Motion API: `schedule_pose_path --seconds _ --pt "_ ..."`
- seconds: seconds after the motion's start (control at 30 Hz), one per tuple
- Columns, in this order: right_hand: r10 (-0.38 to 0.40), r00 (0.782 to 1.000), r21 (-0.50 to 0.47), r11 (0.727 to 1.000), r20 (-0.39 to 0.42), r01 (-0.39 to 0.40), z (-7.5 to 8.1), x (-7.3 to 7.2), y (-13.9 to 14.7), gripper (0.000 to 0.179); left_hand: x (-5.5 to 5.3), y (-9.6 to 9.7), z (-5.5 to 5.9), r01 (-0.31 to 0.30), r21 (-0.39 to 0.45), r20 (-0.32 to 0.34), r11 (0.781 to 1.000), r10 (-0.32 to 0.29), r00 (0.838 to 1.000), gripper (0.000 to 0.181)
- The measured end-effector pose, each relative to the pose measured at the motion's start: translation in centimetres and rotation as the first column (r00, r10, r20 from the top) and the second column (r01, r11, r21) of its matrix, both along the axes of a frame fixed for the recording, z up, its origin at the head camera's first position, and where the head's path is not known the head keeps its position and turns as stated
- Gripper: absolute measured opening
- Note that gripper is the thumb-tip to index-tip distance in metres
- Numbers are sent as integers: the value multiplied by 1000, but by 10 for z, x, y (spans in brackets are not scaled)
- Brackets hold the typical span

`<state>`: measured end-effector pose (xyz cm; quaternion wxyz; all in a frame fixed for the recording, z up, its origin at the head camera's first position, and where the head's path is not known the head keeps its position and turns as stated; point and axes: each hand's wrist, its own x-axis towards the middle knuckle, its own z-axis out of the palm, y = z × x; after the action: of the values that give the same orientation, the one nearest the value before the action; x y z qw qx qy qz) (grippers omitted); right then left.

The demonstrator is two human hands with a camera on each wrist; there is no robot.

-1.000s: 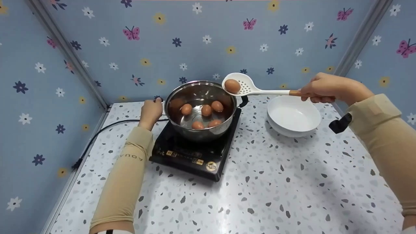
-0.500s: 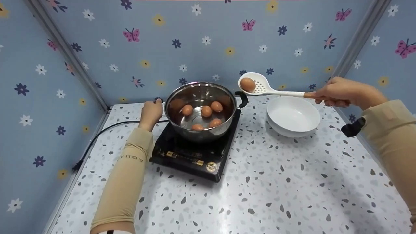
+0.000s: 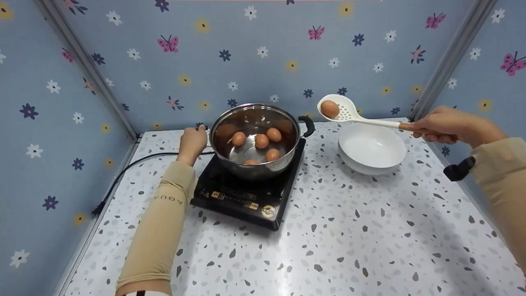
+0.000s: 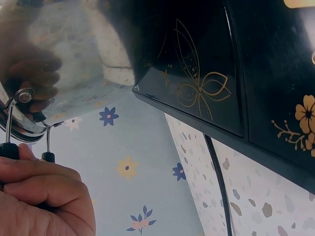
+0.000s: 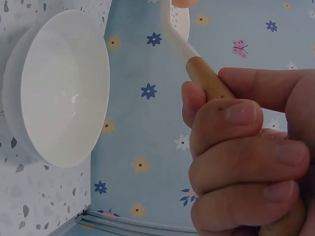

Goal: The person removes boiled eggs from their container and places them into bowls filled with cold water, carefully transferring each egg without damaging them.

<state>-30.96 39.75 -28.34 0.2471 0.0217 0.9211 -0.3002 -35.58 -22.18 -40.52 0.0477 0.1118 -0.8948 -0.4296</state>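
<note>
My right hand [image 3: 446, 125] grips the wooden handle [image 5: 209, 78] of a white slotted spoon [image 3: 349, 115]. One brown egg [image 3: 330, 109] lies in the spoon's bowl, held up between the pot and a white bowl [image 3: 372, 148]. The bowl's inside shows bare in the right wrist view. At the left, my left hand [image 3: 193, 142] holds the pot's black side handle, fingers curled round it in the left wrist view. Several more brown eggs [image 3: 261, 141] sit in the steel pot [image 3: 263, 169].
The pot stands on a black induction cooker [image 3: 242, 205], whose cable [image 3: 144, 156] runs left to the wall. The pot's other handle [image 3: 307, 126] sticks out towards the bowl. Flowered panels [image 3: 263, 61] close off the speckled table [image 3: 349, 238] at the back and sides.
My right hand has carried the slotted spoon and its egg rightward, from above the pot's right rim to near the white bowl. The left hand stays on the pot handle.
</note>
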Motion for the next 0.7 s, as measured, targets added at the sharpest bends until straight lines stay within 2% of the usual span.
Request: schedule_pose_path --seconds 0.3,0.7 --pt "-35 999 -1 999 -8 35 -14 7 15 39 0 2 -1 -1 1 10 1000 1 1000 58" --pt "-51 998 -23 998 29 52 -39 13 39 39 -1 0 -1 -2 -11 -10 1000 2 1000 58"
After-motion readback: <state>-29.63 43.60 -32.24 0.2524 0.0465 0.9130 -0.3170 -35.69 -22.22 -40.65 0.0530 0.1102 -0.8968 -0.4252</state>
